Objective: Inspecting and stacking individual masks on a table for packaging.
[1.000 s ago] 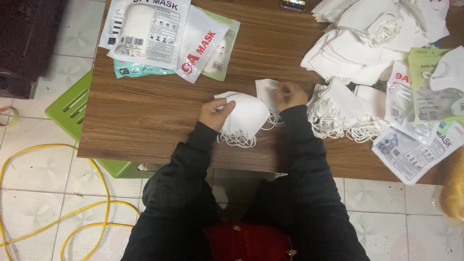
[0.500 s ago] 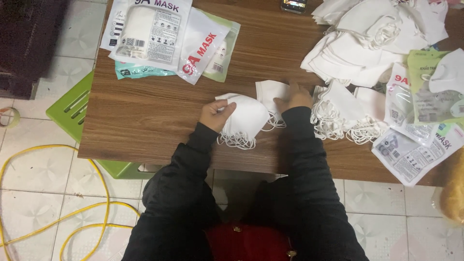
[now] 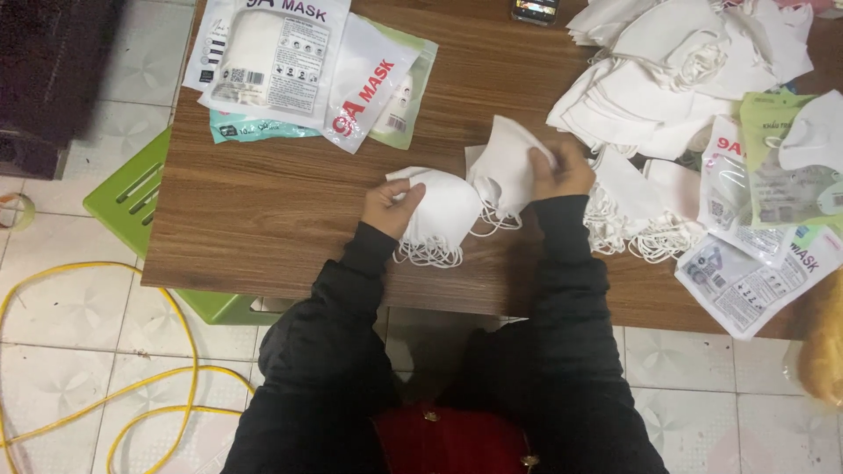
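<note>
- White masks, head view: small stack [image 3: 439, 215] sits on the bench [image 3: 263, 219] near its front edge, ear loops spilling out underneath toward the person.
- Left hand [image 3: 392, 206] rests on the stack's left side, fingers curled over the top mask. Grip reads as a light hold-down, likely pinning the stack so it stays aligned.
- Right hand [image 3: 562, 171] has a clenched pinch grip on a single folded mask [image 3: 509, 167], lifted and tilted just right of the stack, loops dangling against it.
- Loose mask pile [image 3: 667, 79] lies to the right and rear, within reach of the right hand; a fanned row of masks with loops [image 3: 637, 211] sits just beside that wrist.
- Printed packets [image 3: 290, 61] stacked at rear left, well apart from the hands; more packets [image 3: 755, 254] at the right edge, overhanging the bench.
- Hidden or unclear: fingertips of both hands are partly buried in mask fabric; stack count not readable; dark object at the top edge [image 3: 536, 9] is cut off; yellowish thing at far right [image 3: 825, 338] is cropped and blurred.
- Below the bench: green stool [image 3: 132, 197], yellow cable [image 3: 88, 351] on the tiled floor.
</note>
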